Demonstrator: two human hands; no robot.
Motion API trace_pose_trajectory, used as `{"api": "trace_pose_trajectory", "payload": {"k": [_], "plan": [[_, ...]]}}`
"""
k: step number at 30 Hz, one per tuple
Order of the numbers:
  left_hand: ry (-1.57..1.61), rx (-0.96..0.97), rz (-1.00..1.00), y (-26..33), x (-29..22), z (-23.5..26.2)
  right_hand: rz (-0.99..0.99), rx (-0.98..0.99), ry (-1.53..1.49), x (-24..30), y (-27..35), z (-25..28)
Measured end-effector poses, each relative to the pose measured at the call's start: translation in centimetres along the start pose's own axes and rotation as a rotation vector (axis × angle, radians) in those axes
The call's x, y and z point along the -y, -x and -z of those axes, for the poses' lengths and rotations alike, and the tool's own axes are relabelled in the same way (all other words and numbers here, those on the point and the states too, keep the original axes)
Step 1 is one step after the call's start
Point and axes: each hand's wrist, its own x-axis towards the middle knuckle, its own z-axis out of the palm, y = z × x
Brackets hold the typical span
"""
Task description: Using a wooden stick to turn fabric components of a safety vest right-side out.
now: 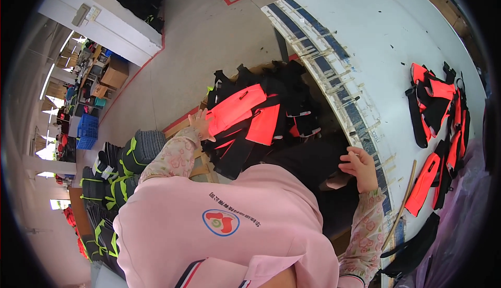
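Observation:
My left hand (199, 124) reaches out with its fingers spread, at the left edge of a bright coral-orange and black fabric piece (236, 108). I cannot tell whether it touches the fabric. That piece lies on a heap of black and coral pieces (267, 123) in front of my body, below the table's level. My right hand (360, 169) is at the table's near edge, its fingers loosely bent and apart, with nothing visible in them. Flowered sleeves cover both forearms.
The white table (381, 43), its edge taped, curves along my right. On it lie more coral and black pieces (438, 105), a thin wooden stick (404, 199) and purple plastic film (464, 210). Bundles of dark fabric tied with yellow-green strips (136, 150) stand at my left.

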Motion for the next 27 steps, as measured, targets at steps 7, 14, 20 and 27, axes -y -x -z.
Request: {"api": "trace_pose_trajectory", "payload": {"k": [7,14,20,27], "plan": [[0.417,-0.204,-0.161,-8.3,-6.1,5.0,0.064,-0.095,0.089,0.1,0.0,4.6],[0.153,0.388,-0.08,-9.0,-12.5,-3.6,0.381,-1.077,0.815,2.1,4.1,15.9],[0.406,0.473,-0.154,-12.5,-8.3,-4.0,-0.266,-1.099,1.098,-1.6,7.2,21.9],[0.595,0.003,-0.355,-16.9,-10.7,8.4,0.151,-1.072,0.579,-5.6,8.4,32.3]]}}
